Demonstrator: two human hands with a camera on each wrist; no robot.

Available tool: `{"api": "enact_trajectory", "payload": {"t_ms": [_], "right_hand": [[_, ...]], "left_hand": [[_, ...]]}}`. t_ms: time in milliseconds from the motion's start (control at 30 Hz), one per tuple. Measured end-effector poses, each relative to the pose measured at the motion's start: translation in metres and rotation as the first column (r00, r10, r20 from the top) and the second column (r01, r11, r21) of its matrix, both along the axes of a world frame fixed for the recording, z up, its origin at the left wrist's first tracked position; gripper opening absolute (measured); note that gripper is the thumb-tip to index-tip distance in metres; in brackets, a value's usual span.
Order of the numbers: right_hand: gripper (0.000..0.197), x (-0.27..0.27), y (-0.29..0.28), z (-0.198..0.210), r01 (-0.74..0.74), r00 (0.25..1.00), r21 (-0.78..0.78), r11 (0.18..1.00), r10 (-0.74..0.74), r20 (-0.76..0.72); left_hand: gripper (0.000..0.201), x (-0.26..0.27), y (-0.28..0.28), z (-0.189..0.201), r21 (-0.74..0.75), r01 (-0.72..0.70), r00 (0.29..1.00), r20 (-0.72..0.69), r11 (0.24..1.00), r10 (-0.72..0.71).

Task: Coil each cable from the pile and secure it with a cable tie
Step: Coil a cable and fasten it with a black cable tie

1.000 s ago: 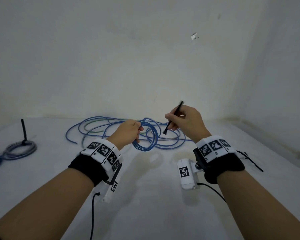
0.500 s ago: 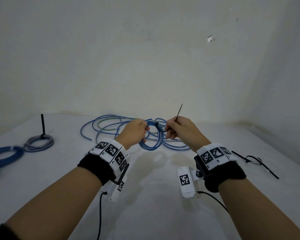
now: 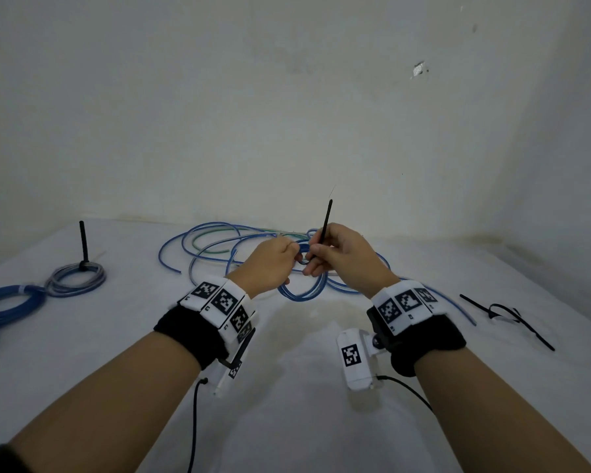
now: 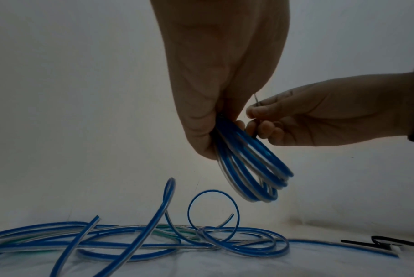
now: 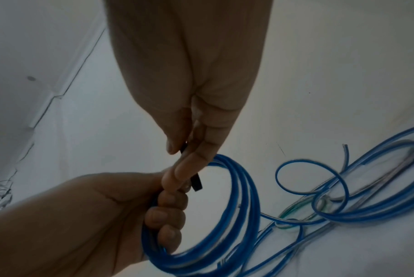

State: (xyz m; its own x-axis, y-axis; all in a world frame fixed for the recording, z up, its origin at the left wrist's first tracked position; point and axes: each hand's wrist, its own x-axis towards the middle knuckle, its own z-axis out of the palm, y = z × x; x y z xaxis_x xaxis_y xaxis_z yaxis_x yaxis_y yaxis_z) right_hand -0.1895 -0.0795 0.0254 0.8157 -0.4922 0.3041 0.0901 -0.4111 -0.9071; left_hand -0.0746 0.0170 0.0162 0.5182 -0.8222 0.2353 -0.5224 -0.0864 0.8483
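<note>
While the left hand [image 3: 273, 264] curls its fingers round one side of the blue coil [image 3: 302, 291], the rest of the loop hangs below and to the right of the fist, clear of the white table [image 3: 287, 387]. In the right wrist view the left fingers [image 5: 164, 219] pass through the ring and stack against its inner edge. The right hand [image 3: 342, 256] pinches a black cable tie [image 3: 324, 227] between thumb and forefinger, just beside the left knuckles; the tail of the tie stands up above the hand, and its head pokes out under the forefinger, next to the top of the coil.

Whether the tie already passes round the strands cannot be told, since both hands cover that spot. The far side of the coil is blurred in the right wrist view. The pile of loose cable [image 3: 219, 247] lies behind the hands on the table. Two tied coils, one grey [image 3: 77, 279] and one blue [image 3: 6, 303], lie at the left, the blue one cut off by the frame edge. Spare ties [image 3: 502, 314] lie at the right.

Against the frame half a second ago, the hands have closed together, the right one now touching the left, and the tie's tail stands more upright. The view has tipped down and right.
</note>
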Motion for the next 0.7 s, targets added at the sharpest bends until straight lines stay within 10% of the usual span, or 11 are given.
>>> {"api": "enact_trajectory", "payload": {"t_ms": [533,700], "right_hand": [[0.015,0.004,0.007,-0.007,-0.145,0.978,0.215,0.966,0.108,0.178],[0.024,0.006,0.006,-0.004,0.043,0.966,0.171,0.984,-0.085,0.245]], "left_hand": [[0.037,0.010,-0.004,-0.002,0.000,-0.045,0.987,-0.154,0.999,0.045],[0.031,0.008,-0.009,-0.001,-0.052,-0.062,0.987,-0.148,0.997,0.054]]}}
